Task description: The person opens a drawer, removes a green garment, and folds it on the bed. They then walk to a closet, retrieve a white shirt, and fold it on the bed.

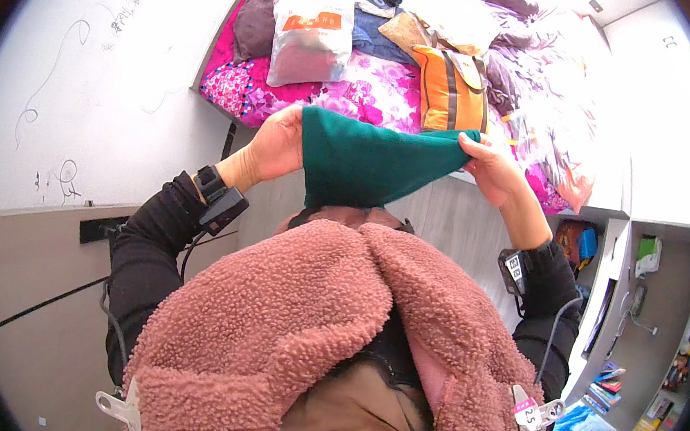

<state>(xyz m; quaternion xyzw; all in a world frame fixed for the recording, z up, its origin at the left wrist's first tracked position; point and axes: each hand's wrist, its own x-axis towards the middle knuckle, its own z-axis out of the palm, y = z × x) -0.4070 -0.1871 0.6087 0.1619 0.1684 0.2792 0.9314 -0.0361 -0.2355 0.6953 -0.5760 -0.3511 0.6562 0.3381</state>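
Observation:
A piece of dark green cloth (380, 160) is stretched between my two hands, in front of my body. My left hand (278, 145) grips its left edge, with the fingers hidden behind the fabric. At the upper right corner, my right hand (493, 170) pinches the cloth between thumb and fingers. The fabric hangs lower on the left and slants up toward the right. Behind it is a bed (386, 93) with a pink floral sheet. An orange bag with dark straps (454, 93) lies on the bed just beyond the cloth.
A white plastic bag (311, 43) bearing print sits on the bed, near jeans (376, 36) and heaped bedding (518, 64). To the left stands a white wall (84, 100) with scribbles. Shelves with books (607, 386) are at right. Grey flooring (443, 224) shows below the bed.

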